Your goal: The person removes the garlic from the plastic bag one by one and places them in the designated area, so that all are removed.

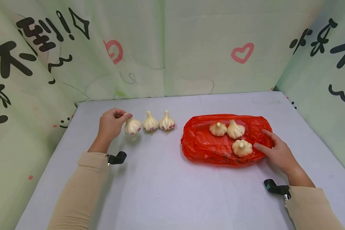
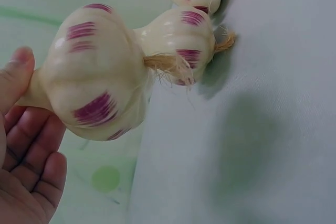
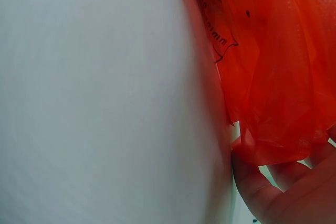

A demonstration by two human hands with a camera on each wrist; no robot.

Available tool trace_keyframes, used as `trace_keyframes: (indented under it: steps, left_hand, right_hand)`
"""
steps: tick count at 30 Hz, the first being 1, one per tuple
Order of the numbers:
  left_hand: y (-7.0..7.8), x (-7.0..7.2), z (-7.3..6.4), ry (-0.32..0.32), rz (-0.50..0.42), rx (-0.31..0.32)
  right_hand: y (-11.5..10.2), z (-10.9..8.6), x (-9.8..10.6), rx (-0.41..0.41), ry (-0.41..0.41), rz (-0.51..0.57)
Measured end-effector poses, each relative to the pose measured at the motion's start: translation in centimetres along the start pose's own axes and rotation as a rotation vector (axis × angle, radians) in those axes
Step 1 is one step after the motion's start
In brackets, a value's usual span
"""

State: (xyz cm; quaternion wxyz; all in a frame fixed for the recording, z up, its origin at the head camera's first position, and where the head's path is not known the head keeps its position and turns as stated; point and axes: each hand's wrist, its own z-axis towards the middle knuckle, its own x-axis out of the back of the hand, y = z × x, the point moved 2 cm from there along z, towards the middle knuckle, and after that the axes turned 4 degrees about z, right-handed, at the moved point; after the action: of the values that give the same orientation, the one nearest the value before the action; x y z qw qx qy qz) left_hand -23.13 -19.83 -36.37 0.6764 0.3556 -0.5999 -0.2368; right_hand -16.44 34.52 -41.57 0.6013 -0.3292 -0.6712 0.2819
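Between thumb and fingers, my left hand (image 1: 110,123) pinches the stem of a garlic bulb (image 1: 133,126). In the left wrist view this bulb (image 2: 97,74) shows purple streaks and dry roots, and a shadow falls on the table beside it. Just right of it, two more garlic bulbs (image 1: 150,122) stand side by side, stems up. My right hand (image 1: 279,153) grips the right rim of a red plastic bag (image 1: 201,140), which is opened out like a shallow tray. Inside the bag are three garlic bulbs (image 1: 242,148). The right wrist view shows fingers (image 3: 252,179) at the bag's edge.
A white-covered table (image 1: 161,195) lies under everything. Pale green curtains (image 1: 195,48) with dark characters and pink hearts hang behind it and along both sides. A small black camera (image 1: 117,158) sits at the left wrist, another black camera (image 1: 276,187) at the right.
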Motion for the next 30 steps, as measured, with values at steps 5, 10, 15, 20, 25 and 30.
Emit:
trace_keyframes:
  steps: [5,10,15,20,25,30]
  left_hand:
    - [-0.18,0.05,0.13,-0.001,0.029,-0.003]
    - [-0.29,0.23,0.25,-0.018,0.065,-0.01]
    - [-0.31,0.21,0.35,-0.03,0.114,-0.042]
    - [-0.39,-0.1,0.49,-0.045,0.148,-0.062]
    - [-0.37,-0.13,0.48,-0.051,0.179,-0.082]
    - [-0.2,-0.09,0.64,-0.071,0.21,-0.102]
  right_hand:
    - [0.07,0.03,0.0,-0.002,0.001,-0.004]
    - [0.09,0.04,0.0,-0.003,0.003,-0.004]
    - [0.12,0.03,0.01,-0.004,0.002,-0.001]
    - [0.2,0.05,0.04,-0.009,0.0,-0.001]
    - [0.18,0.04,0.0,-0.001,-0.001,-0.003]
    - [0.16,0.05,0.01,0.0,-0.002,0.0]
